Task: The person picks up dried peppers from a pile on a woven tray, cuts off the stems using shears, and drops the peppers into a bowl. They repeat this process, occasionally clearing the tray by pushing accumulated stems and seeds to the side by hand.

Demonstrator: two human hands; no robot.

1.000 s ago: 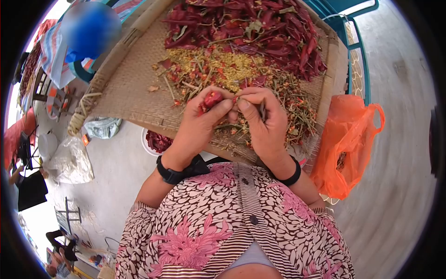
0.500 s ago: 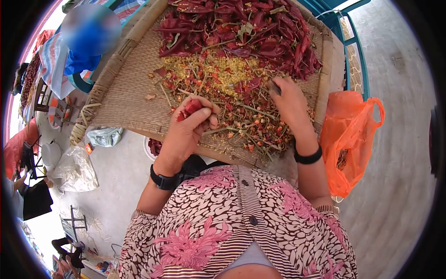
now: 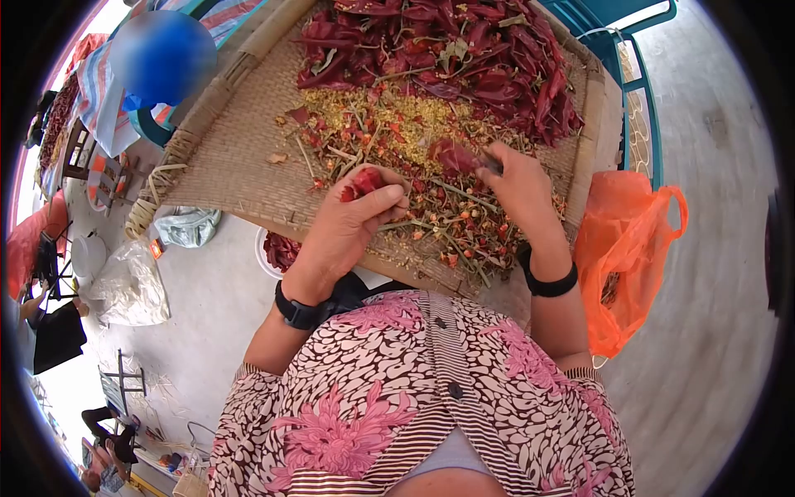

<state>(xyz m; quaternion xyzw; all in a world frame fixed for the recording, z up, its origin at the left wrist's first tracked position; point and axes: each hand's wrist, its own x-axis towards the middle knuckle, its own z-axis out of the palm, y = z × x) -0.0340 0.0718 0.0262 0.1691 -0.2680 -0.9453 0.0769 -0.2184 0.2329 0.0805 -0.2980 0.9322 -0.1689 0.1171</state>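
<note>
My left hand (image 3: 360,215) is closed around dried red chili pieces (image 3: 362,184), above the near edge of a woven tray (image 3: 240,170). In my right hand (image 3: 522,186) is a small dark tool (image 3: 492,161) whose kind I cannot make out. A dried red chili (image 3: 454,157), slightly blurred, extends from those fingertips. Below both hands lies a litter of stems, caps and bits (image 3: 447,228), with a patch of yellow seeds (image 3: 414,137) behind it. Whole dried red chilies (image 3: 464,58) are heaped at the tray's far side.
An orange plastic bag (image 3: 621,257) hangs at the tray's right, near a teal metal frame (image 3: 644,99). At the near left, a white bowl (image 3: 263,255) with red pieces sits partly under the tray. Clear plastic bags (image 3: 132,286) lie on the floor. Other people are at the left.
My right hand has moved slightly right and toward me, and a dried chili now shows at its fingertips. My left hand has shifted slightly right, still holding its red pieces.
</note>
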